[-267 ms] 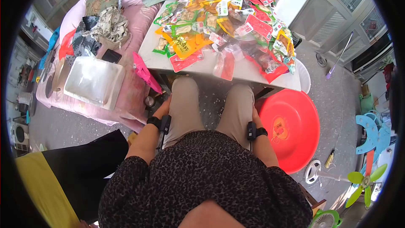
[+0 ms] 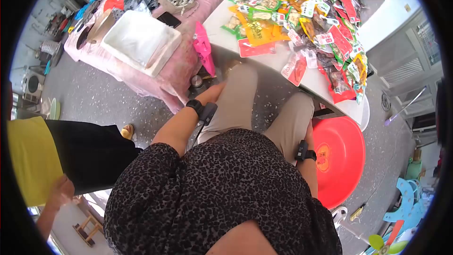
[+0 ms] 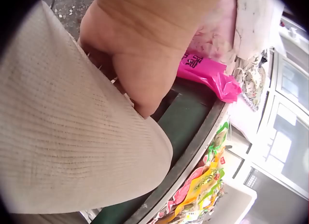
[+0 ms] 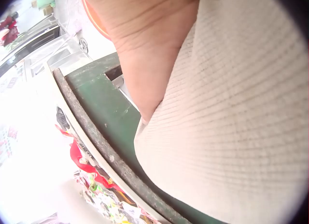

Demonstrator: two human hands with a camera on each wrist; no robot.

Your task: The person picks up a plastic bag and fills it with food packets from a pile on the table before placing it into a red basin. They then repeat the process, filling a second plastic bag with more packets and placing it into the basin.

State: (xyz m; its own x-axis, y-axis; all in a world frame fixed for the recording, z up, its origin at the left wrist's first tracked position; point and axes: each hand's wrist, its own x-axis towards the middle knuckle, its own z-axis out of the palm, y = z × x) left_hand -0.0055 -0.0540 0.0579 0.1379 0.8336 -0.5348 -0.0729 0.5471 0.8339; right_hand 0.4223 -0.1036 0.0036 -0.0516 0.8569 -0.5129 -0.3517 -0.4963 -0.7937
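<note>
My left hand [image 2: 217,91] rests against the outer side of my left thigh, near the knee. In the left wrist view its thumb lies along the beige trouser leg [image 3: 72,122], while most fingers are hidden behind the leg. On the other side, my right hand [image 4: 145,69] lies against the outside of the right thigh, fingers hidden. Neither hand shows anything held. In front of my knees stands a table [image 2: 222,38] heaped with sealed snack packets [image 2: 264,30], yellow, red and green. A pink bag [image 2: 203,49] hangs by the table's left corner, closest to my left hand.
A big red basin [image 2: 347,160] stands by my right leg. To the left, a white foam box [image 2: 141,40] and a phone [image 2: 169,19] lie on a pink-covered bed [image 2: 146,75]. Another person in a yellow top [image 2: 35,158] stands at my left.
The head view has swung left, so the table and bed appear shifted right and up. More of the other person, including a hand, now shows. My hands stay by my thighs.
</note>
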